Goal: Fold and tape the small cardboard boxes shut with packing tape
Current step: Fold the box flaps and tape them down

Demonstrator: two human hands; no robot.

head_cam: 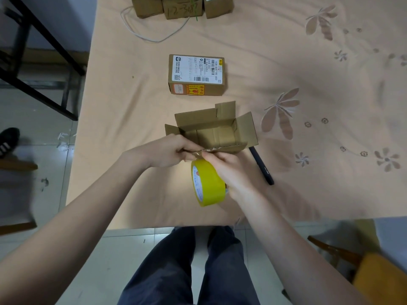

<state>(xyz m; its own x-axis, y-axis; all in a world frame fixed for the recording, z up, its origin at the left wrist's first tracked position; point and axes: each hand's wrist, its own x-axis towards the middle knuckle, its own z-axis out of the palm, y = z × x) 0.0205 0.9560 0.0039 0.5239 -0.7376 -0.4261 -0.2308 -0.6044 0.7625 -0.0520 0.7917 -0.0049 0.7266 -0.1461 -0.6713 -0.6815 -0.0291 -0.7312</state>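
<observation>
Boxes: one open, perhaps four shut.

Open cardboard box on cloth-covered bench, flaps up. Left hand and right hand both pinch its near flap; yellow tape roll hangs at right hand. Labelled closed box behind, black pen right.

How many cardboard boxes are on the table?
5: an open box at the hands, a labelled shut box just beyond it, and three boxes at the far edge, cut off; more may lie beyond.
</observation>
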